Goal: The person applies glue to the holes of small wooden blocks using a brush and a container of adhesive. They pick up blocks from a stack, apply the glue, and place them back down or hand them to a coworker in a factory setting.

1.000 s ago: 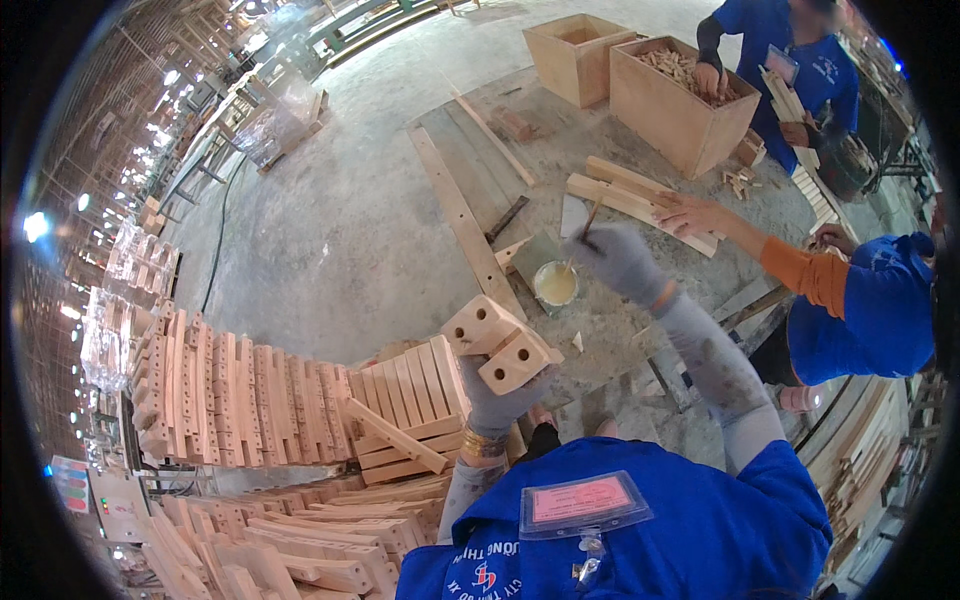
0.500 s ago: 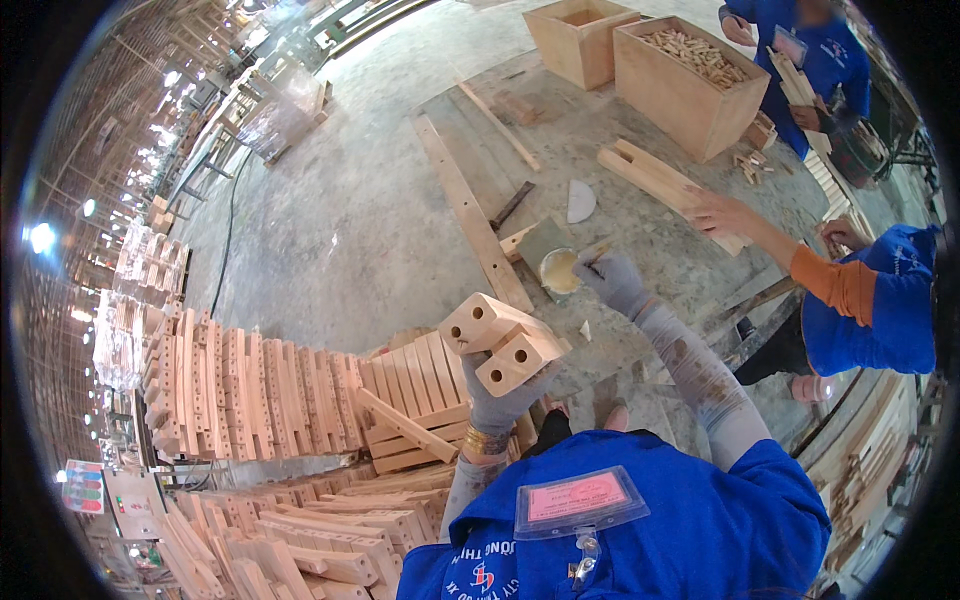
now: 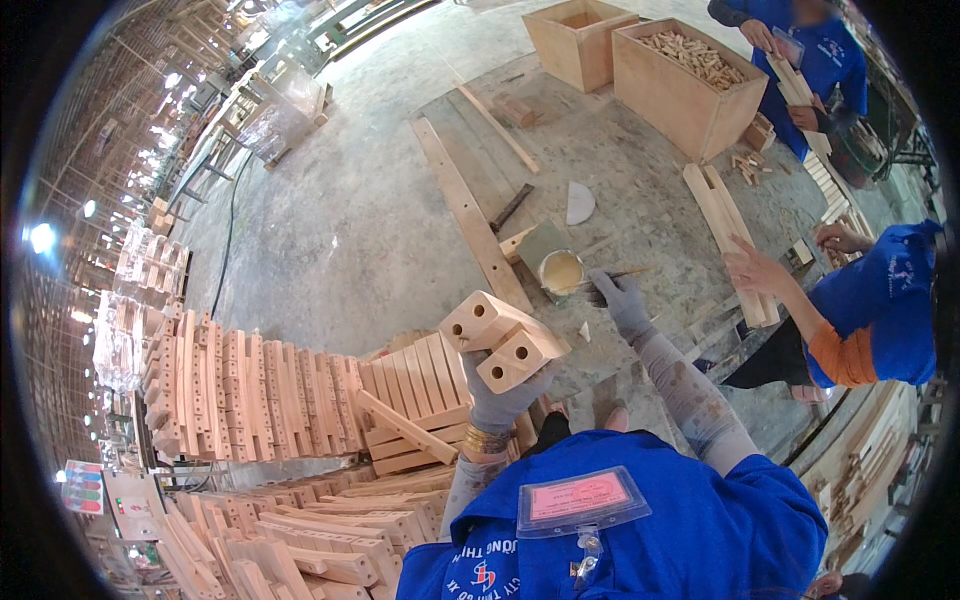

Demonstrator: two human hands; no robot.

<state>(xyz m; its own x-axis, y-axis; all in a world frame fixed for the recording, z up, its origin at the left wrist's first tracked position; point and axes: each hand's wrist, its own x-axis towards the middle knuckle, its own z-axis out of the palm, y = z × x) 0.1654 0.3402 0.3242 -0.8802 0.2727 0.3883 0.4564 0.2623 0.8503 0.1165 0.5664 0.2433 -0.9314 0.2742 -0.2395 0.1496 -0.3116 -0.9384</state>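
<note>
My left hand (image 3: pixel 503 402), in a grey glove, is closed around two pale wooden pieces (image 3: pixel 520 362) held side by side. Their end faces point up, each with two round drilled holes. Out to the right, my gloved right hand (image 3: pixel 624 308) is closed on a thin brush (image 3: pixel 630 272), its handle pointing right and its other end close to the can's rim. Just left of that hand is an open can (image 3: pixel 561 272) of cream-coloured liquid, which looks like glue. The can rests by a greyish board (image 3: pixel 541 243).
A long drilled plank (image 3: pixel 460 200), a hammer (image 3: pixel 512 207) and a white half-disc (image 3: pixel 580 203) lie ahead. Stacked wooden parts (image 3: pixel 250 390) fill the left. A box of dowels (image 3: pixel 680 100) stands far right. Nearby, a co-worker's hand (image 3: pixel 755 270) touches a slotted beam (image 3: pixel 722 220).
My right hand has moved slightly right and down from the can, its brush now tilted to the right. The left hand stays put. The co-worker's beam has swung toward the right.
</note>
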